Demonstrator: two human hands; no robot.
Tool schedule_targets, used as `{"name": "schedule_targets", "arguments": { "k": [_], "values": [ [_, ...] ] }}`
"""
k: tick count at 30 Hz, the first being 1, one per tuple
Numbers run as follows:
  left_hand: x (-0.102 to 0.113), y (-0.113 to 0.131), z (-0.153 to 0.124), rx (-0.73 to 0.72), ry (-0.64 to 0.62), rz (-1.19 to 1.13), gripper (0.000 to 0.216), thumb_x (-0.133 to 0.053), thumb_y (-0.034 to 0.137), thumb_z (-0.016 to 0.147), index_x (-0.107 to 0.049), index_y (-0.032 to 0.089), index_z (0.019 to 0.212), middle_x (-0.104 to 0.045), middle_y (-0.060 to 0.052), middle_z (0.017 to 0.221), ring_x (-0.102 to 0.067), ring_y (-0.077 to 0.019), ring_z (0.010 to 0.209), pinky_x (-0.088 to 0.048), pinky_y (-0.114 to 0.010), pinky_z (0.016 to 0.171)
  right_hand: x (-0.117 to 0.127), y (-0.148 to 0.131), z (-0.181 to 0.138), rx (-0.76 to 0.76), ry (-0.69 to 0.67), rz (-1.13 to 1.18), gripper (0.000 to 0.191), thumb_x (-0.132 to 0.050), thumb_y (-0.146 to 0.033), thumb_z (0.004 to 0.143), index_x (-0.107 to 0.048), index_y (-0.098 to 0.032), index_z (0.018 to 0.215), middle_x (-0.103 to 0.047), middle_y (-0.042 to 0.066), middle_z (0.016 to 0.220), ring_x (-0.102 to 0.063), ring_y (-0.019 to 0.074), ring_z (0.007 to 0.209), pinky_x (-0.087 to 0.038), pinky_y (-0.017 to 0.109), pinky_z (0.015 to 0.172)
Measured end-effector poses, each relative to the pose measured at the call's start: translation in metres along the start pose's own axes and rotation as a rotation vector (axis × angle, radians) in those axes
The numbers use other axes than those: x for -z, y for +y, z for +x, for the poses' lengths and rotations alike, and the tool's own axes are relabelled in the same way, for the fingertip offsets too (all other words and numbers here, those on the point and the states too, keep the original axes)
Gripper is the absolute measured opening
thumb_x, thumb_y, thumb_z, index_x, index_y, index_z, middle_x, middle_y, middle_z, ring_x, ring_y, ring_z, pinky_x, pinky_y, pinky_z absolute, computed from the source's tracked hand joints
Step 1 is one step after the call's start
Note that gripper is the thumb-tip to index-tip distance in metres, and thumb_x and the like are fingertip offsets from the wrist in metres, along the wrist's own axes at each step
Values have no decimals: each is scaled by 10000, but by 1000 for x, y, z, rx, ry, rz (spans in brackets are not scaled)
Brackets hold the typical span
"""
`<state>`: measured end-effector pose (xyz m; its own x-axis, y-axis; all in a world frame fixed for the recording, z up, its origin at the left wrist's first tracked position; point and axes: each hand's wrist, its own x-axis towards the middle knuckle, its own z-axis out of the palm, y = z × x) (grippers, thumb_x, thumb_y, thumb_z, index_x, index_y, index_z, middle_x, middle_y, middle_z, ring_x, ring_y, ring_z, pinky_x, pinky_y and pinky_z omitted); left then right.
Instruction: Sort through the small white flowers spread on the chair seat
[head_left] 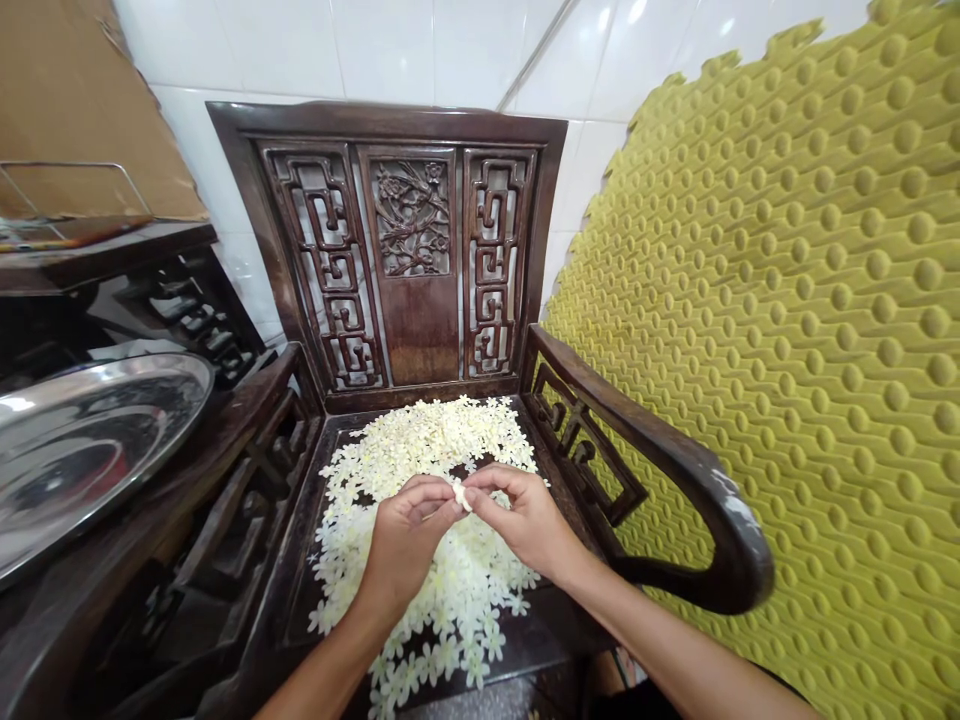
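Between my fingertips is a small white flower piece (463, 496), held over the seat of a dark carved wooden chair (420, 345). My left hand (412, 520) pinches it from the left, fingers closed. From the right, my right hand (521, 512) grips it between thumb and fingers. Beneath both hands, many loose white flowers (427, 430) with pale yellow tints lie spread across the seat. Some of them trail over toward the front edge. The finer shape of the held piece is partly hidden by the fingers.
A round shiny metal tray (97, 430) rests at the left by the chair's armrest (247, 400). The right armrest (675, 470) curves beside a yellow bumpy foam mat (810, 300). Behind stands a white tiled wall (390, 50); cardboard (97, 110) leans at the upper left.
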<state>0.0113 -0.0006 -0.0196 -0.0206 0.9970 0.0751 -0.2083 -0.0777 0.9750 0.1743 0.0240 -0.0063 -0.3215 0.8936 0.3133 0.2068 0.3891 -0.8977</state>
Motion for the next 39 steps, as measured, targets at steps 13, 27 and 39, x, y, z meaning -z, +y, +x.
{"name": "schedule_targets", "arguments": {
  "k": [13, 27, 39],
  "values": [
    [-3, 8, -4, 28, -23, 31, 91, -752, 231, 725, -723, 160, 773, -629, -39, 910, -625, -173, 864, -532, -268, 800, 1, -4, -3, 113, 48, -178, 134, -592, -166, 862, -670, -186, 756, -641, 14, 725, -594, 154, 703, -460, 272, 678],
    [0, 16, -1, 106, -77, -2, 182, -779, 261, 722, -694, 156, 843, -698, -51, 894, -672, -176, 852, -539, -268, 788, 2, -3, -1, 154, 84, -179, 123, -580, -173, 876, -668, -193, 794, -649, 18, 750, -607, 163, 724, -469, 281, 706],
    [11, 19, 5, 17, -132, 183, 191, -810, 274, 679, -693, 170, 789, -716, -36, 772, -679, -162, 712, -569, -257, 685, 3, -6, -3, 174, 27, -210, 137, -563, -185, 883, -678, -199, 809, -644, 24, 755, -595, 164, 718, -463, 286, 687]
  ]
}}
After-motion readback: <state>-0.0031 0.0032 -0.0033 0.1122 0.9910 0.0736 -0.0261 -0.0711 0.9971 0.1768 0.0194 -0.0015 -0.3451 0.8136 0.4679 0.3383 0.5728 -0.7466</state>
